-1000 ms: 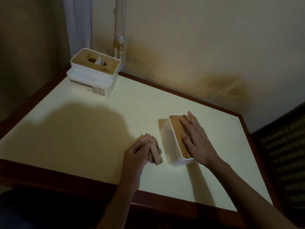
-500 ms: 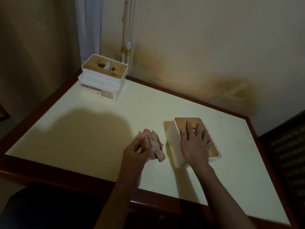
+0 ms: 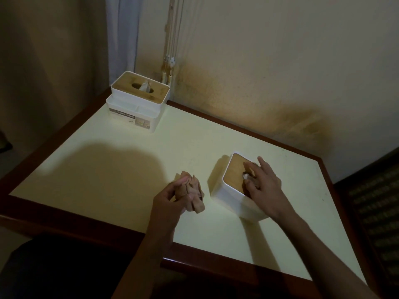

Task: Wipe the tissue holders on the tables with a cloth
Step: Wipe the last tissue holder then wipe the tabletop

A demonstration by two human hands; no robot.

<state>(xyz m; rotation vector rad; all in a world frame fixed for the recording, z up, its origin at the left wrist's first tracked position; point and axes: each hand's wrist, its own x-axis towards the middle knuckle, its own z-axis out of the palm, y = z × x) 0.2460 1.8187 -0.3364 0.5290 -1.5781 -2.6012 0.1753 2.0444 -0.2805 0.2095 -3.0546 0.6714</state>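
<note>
I can read only 1 text: "TISSUE HOLDER", in pale capitals on the grey label (image 3: 126, 116) stuck to the front of the far tissue holder (image 3: 138, 102) at the table's back corner. The label's smaller print is too blurred to read.

I read this as a dim room in a home or small eatery: a cream-topped table (image 3: 129, 169) with a dark wooden edge is pushed against a stained plaster wall (image 3: 280, 61), a curtain (image 3: 123, 35) hangs at upper left, and cables (image 3: 170, 39) run down the wall.
</note>
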